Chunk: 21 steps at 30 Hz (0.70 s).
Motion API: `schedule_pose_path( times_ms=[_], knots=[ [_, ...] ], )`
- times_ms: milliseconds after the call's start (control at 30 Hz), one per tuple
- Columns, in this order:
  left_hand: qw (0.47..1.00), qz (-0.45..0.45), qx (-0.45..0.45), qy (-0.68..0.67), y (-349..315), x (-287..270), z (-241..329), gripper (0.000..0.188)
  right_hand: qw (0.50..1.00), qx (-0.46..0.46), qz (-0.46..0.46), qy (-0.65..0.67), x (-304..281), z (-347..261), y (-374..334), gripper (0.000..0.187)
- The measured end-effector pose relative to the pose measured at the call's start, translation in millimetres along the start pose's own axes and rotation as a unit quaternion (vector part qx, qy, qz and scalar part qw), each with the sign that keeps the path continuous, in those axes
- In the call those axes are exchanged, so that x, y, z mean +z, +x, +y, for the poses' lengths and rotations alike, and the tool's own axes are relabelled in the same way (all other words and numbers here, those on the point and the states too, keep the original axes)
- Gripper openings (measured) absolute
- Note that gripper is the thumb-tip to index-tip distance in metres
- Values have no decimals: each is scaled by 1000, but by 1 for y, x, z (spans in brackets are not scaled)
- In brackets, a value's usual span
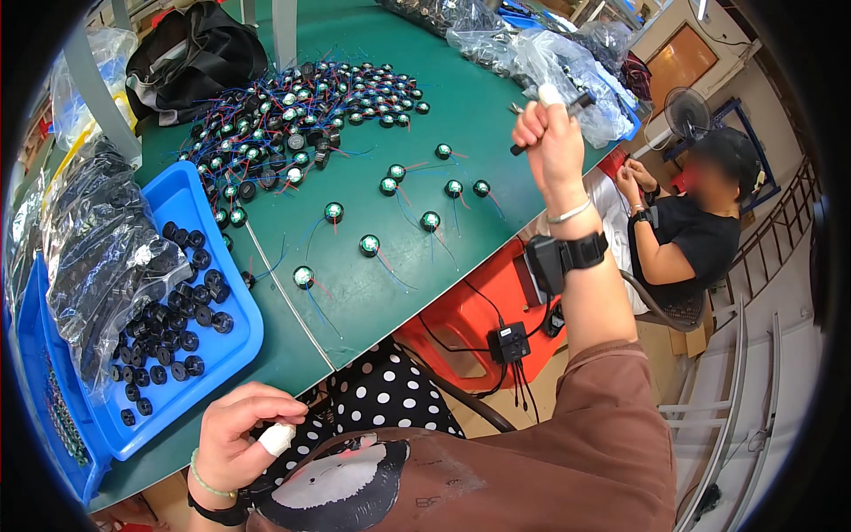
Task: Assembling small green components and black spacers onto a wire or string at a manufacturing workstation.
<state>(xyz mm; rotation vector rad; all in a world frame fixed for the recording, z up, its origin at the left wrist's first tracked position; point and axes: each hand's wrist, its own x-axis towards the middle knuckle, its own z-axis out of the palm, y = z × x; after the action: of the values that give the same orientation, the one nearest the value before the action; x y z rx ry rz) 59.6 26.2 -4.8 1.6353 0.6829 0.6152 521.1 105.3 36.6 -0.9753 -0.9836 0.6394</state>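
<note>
My right hand (554, 146) is raised beyond the table's right edge, its fingers closed round a black rod-shaped tool (581, 102) whose exact kind is unclear. A white cover sits on one fingertip. Low at the front, my left hand (239, 430) is held over my lap with curled fingers and a white-wrapped thumb; whatever it may pinch is hidden. Between the hands, several round black parts with green circuit boards (369, 246) and thin red and blue wires lie spread on the green table (355, 301). A dense heap of similar wired parts (284, 133) covers the far left.
A blue tray (248, 332) at left holds loose black round parts (177, 328) and a clear plastic bag (106, 257). A black bag (195, 62) and metal posts stand behind. Plastic bags (567, 71) lie far right. Near a red stool (461, 328), a co-worker (683, 222) sits.
</note>
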Motion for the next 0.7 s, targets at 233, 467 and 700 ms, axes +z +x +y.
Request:
schedule_pose_path(
  times_ms=[233,467,700],
  knots=[
    [998,17,-35,-55,0,-3,3,23,968,74,-220,-100,41,37,37,37],
    [998,3,-49,-49,1,-6,3,24,968,119,-222,-24,43,54,33,35],
    [998,10,-48,-45,-1,-4,-1,21,971,78,-224,-42,41,66,24,34]
  ],
)
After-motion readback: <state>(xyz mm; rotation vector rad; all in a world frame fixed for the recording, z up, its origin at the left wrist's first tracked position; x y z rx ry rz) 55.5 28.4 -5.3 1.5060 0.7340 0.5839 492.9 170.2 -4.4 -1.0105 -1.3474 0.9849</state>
